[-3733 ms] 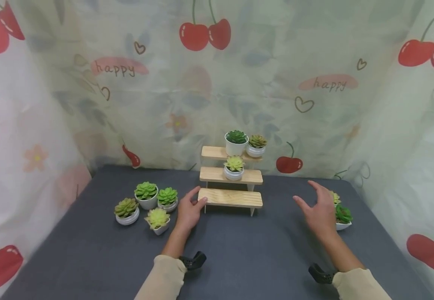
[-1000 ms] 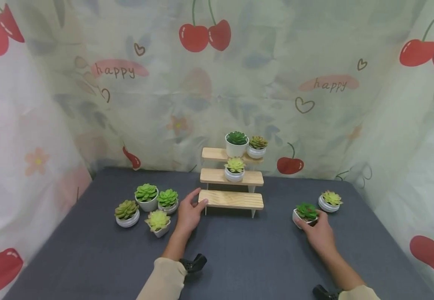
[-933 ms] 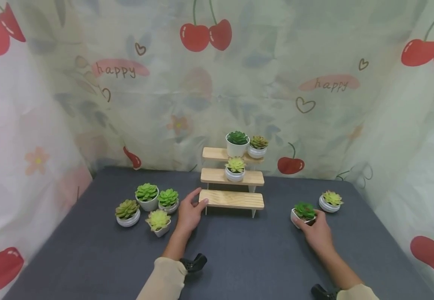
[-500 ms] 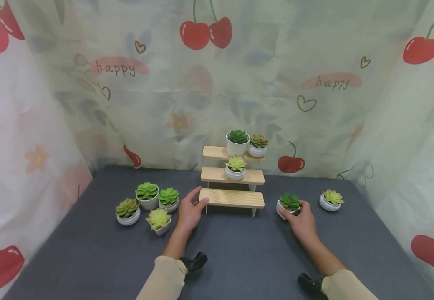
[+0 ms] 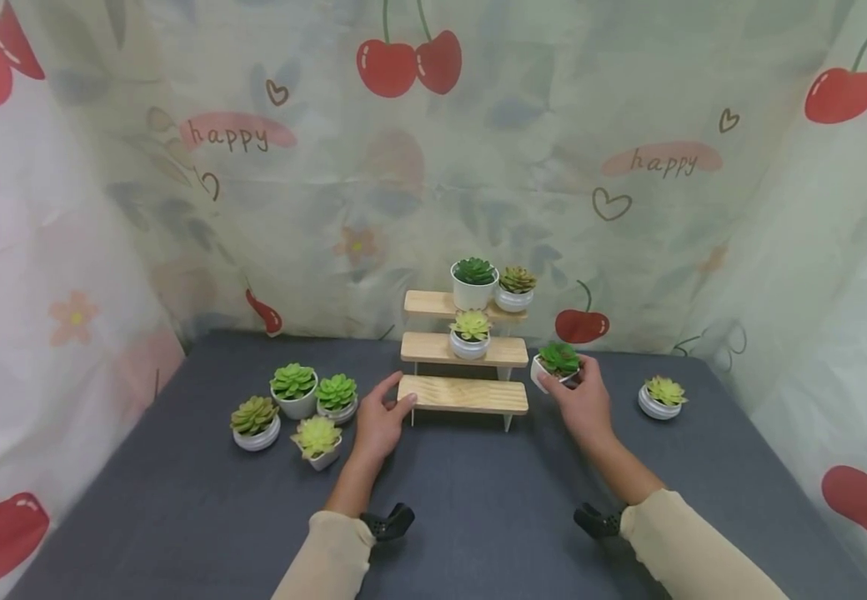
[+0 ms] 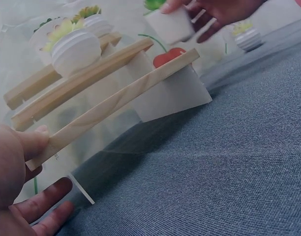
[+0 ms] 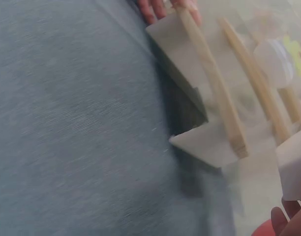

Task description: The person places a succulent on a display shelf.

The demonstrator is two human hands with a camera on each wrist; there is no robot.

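Observation:
My right hand [image 5: 586, 410] grips a dark green potted succulent [image 5: 558, 359] in an angular white pot. It is raised off the table, just right of the middle step of a three-step wooden display stand [image 5: 471, 395]. In the left wrist view that white pot [image 6: 169, 25] hangs above the right end of the lowest step. My left hand [image 5: 378, 427] pinches the left end of the lowest step, thumb on top; its other fingers spread below in the left wrist view. A yellow-green succulent [image 5: 470, 334] sits on the middle step. On the top step stand a dark green succulent [image 5: 474, 283] and a brownish-green one [image 5: 516, 289].
Several potted succulents [image 5: 293, 391] cluster on the dark table cloth [image 5: 463, 517] left of the left hand. One yellow-green succulent [image 5: 661, 397] stands alone at the right. A patterned curtain [image 5: 328, 192] encloses the back and sides.
My right hand took hold of the dark green potted succulent at the right, then carried it left and up toward the stand. The left hand has stayed on the lowest step.

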